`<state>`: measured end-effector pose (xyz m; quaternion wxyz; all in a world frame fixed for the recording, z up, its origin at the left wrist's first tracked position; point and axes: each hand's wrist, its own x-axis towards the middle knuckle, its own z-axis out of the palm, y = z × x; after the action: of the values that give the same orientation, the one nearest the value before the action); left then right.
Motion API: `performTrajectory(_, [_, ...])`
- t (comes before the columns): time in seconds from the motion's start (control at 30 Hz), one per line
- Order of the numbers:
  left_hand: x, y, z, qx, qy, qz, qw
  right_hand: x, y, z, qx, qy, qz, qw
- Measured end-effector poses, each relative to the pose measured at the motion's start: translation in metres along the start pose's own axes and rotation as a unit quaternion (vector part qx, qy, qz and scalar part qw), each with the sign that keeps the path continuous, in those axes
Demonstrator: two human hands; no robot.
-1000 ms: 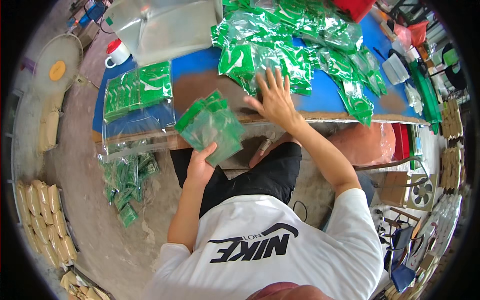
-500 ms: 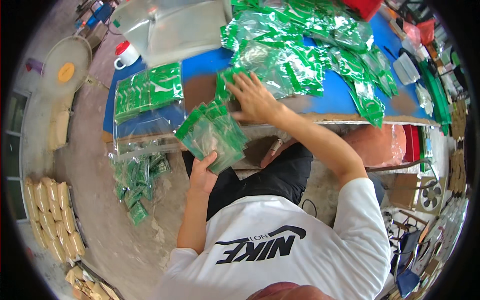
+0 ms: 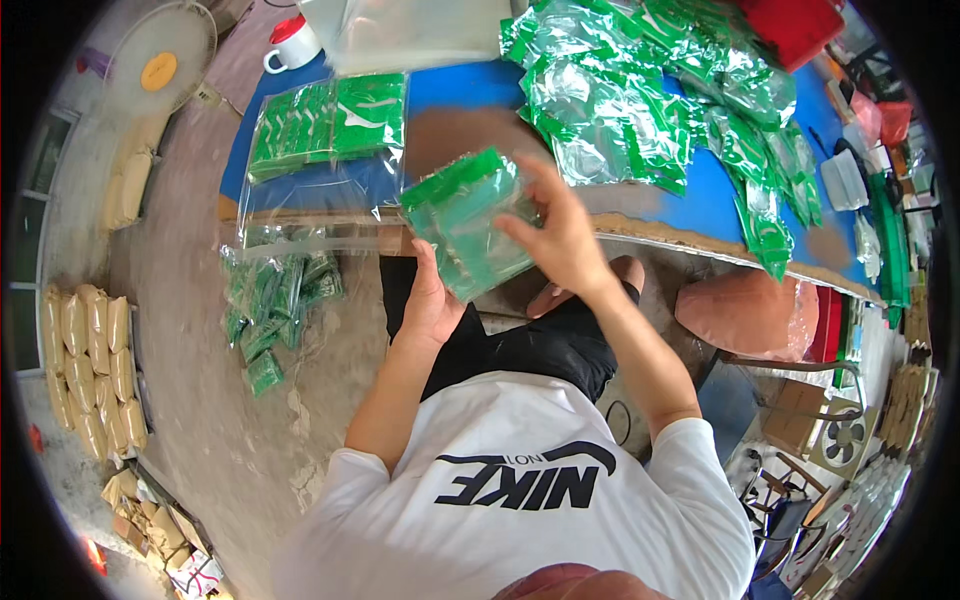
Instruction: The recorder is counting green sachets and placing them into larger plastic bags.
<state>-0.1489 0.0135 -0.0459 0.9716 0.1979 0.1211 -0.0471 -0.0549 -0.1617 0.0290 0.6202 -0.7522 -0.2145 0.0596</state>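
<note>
A stack of clear plastic packets with green top bands [image 3: 468, 228] is held above my lap, just off the table's front edge. My left hand [image 3: 434, 302] supports its lower left side, with the thumb up along the edge. Closed on the right side of the stack is my right hand [image 3: 566, 238], its thumb across the front and its fingers slightly blurred. On the table to the left lies a large clear bag [image 3: 322, 198] with a row of green packets [image 3: 325, 122] inside. To the right spreads a heap of loose green and clear packets [image 3: 610, 115].
The blue table [image 3: 455, 88] has a worn brown front edge. A white mug with a red lid [image 3: 292, 45] stands at the back left beside clear plastic sheets [image 3: 425, 35]. Bagged green packets [image 3: 275, 300] lie low at the left. A red container [image 3: 795, 28] sits far right.
The fanned packets have been brought together into a squarer stack. My right hand has come back from the packets on the table to the stack's right side. The view has shifted.
</note>
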Motion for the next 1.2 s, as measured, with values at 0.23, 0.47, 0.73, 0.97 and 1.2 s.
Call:
performTrajectory(0.23, [0.016,0.01,0.037,0.301,0.01,0.172,0.938,0.013,0.011,-0.003,-0.173,0.142,-0.052,0.973])
performTrajectory(0.47, [0.069,0.089,0.069,0.673,-0.156,0.217,0.69,0.052,0.024,-0.009,0.004,-0.027,-0.129,0.991])
performTrajectory(0.73, [0.095,0.065,0.057,0.479,-0.159,0.26,0.823,0.055,0.024,0.003,-0.048,0.051,-0.148,0.987])
performTrajectory(0.97, [0.099,0.062,0.042,0.627,-0.143,0.275,0.715,0.052,0.054,0.0,-0.044,-0.032,-0.057,0.997])
performTrajectory(1.2, [0.041,0.02,0.041,0.417,-0.012,0.155,0.895,0.02,0.001,-0.017,-0.111,-0.143,0.032,0.983])
